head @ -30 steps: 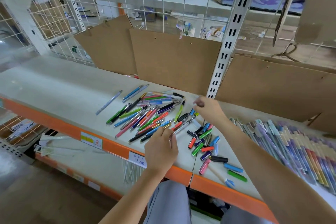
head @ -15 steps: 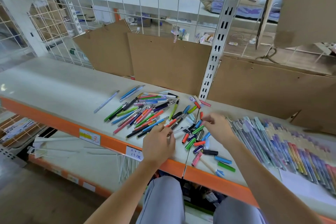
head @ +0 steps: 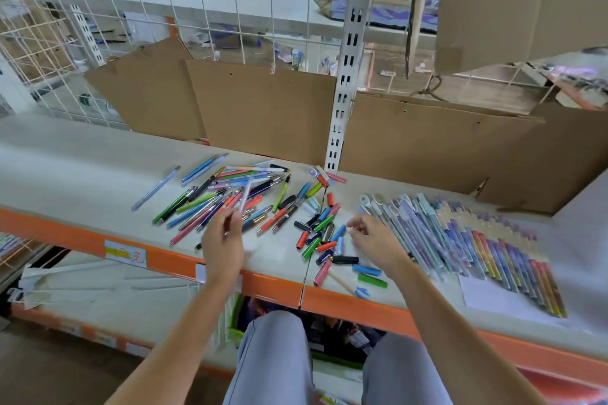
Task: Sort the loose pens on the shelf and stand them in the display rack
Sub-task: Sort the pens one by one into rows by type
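Observation:
A heap of loose coloured pens (head: 210, 200) lies on the pale shelf (head: 82, 168). To its right are several short pens and caps (head: 324, 230) in a scatter. My left hand (head: 223, 240) hovers over the heap's near side and pinches a thin whitish pen (head: 245, 196) that points away from me. My right hand (head: 375, 240) hangs just right of the short pieces, fingers loosely curled, with nothing visible in it. One pale blue pen (head: 154, 189) lies apart at the left. No display rack is in view.
A flat row of pastel packaged pens (head: 467, 240) covers the shelf's right part, with a white sheet (head: 487, 296) beside it. Cardboard panels (head: 263, 112) and a slotted metal upright (head: 345, 76) stand behind. The orange front edge (head: 164, 260) runs below my hands.
My right hand drew back from the far pens by the upright to the near right of the short pieces. My left hand lifted a whitish pen out of the heap.

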